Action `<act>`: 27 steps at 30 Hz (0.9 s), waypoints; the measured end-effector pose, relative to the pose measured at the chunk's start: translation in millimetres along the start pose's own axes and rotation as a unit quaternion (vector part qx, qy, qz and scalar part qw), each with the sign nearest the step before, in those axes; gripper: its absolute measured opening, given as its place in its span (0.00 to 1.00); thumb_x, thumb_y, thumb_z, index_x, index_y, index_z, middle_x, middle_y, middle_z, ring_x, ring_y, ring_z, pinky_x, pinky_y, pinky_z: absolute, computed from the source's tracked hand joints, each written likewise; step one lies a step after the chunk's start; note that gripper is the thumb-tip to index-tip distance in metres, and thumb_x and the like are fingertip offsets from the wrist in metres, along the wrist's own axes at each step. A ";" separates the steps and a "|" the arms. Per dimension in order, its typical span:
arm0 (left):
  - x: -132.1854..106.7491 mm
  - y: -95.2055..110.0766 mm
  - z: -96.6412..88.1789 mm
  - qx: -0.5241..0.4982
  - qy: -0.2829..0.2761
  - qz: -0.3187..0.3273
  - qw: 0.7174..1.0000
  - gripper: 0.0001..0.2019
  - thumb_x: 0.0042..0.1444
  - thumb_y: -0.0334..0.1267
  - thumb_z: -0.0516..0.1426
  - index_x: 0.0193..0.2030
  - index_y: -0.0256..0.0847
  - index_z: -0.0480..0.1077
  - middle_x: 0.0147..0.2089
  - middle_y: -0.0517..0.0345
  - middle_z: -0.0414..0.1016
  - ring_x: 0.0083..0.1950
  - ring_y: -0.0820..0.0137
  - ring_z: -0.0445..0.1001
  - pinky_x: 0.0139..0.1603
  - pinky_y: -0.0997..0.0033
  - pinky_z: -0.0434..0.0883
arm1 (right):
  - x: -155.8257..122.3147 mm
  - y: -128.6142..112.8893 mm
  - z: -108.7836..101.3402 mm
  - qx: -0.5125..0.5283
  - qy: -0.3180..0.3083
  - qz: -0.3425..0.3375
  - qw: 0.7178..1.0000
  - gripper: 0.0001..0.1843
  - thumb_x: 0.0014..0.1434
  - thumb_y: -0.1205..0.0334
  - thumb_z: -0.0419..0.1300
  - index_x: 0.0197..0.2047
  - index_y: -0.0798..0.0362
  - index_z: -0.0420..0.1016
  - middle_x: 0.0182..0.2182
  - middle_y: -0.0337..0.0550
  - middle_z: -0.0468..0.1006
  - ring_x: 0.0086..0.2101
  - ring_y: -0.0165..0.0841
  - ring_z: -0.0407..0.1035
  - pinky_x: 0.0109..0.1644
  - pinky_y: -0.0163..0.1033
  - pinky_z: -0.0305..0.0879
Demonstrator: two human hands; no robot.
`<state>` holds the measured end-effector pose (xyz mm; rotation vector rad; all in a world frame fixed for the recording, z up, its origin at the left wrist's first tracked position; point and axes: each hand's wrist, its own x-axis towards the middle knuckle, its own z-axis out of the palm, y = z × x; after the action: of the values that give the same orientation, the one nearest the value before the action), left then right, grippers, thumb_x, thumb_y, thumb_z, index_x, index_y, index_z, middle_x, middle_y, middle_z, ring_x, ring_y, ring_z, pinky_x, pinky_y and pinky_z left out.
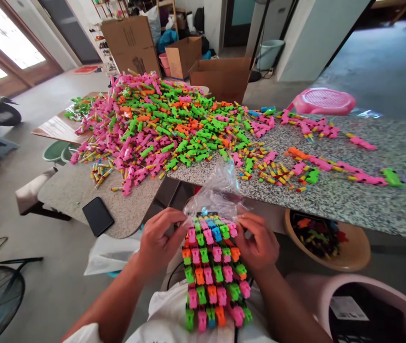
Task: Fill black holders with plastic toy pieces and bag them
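At lower centre, left hand [159,234] and right hand [261,240] pinch the clear bag [216,188], probably best pulled evenly over the toys [212,273].

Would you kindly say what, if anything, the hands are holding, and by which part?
The left hand and right hand hold a clear plastic bag by opposite sides, beside the far end of the toy stack.

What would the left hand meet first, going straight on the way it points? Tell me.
The left hand would meet the clear plastic bag first; it seems to pinch that bag's edge. The rows of colourful toys look next in line, though depth is unclear.
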<state>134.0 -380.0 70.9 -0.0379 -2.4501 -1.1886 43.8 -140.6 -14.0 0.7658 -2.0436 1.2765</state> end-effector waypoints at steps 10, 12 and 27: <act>-8.0 15.0 -10.6 -0.022 -0.109 0.100 0.989 0.11 0.60 0.22 0.58 0.44 0.43 0.69 0.40 0.54 0.75 0.43 0.68 0.75 0.45 0.67 0.73 | 2.4 -7.3 -31.2 0.042 -0.075 -0.029 0.996 0.17 0.59 0.74 0.67 0.48 0.48 0.73 0.43 0.43 0.84 0.40 0.35 0.81 0.43 0.40 0.79; -8.8 17.1 -10.7 -0.023 -0.112 0.092 0.989 0.11 0.61 0.22 0.58 0.46 0.42 0.69 0.40 0.53 0.75 0.44 0.68 0.74 0.45 0.67 0.73 | 2.8 -8.1 -35.3 0.059 -0.082 -0.024 0.995 0.18 0.60 0.75 0.67 0.49 0.48 0.73 0.44 0.44 0.83 0.41 0.35 0.81 0.44 0.40 0.80; 2.4 7.0 -16.5 -0.013 -0.200 0.135 0.970 0.13 0.60 0.19 0.59 0.46 0.40 0.69 0.43 0.53 0.75 0.46 0.69 0.76 0.47 0.69 0.73 | -11.7 -4.2 -52.5 0.035 -0.082 -0.070 0.994 0.15 0.60 0.75 0.67 0.47 0.51 0.73 0.45 0.48 0.82 0.42 0.35 0.81 0.43 0.39 0.82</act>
<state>139.1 -388.4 86.1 -0.6581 -2.6513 -1.1805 64.4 -92.2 -1.7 1.0583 -2.0410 1.2458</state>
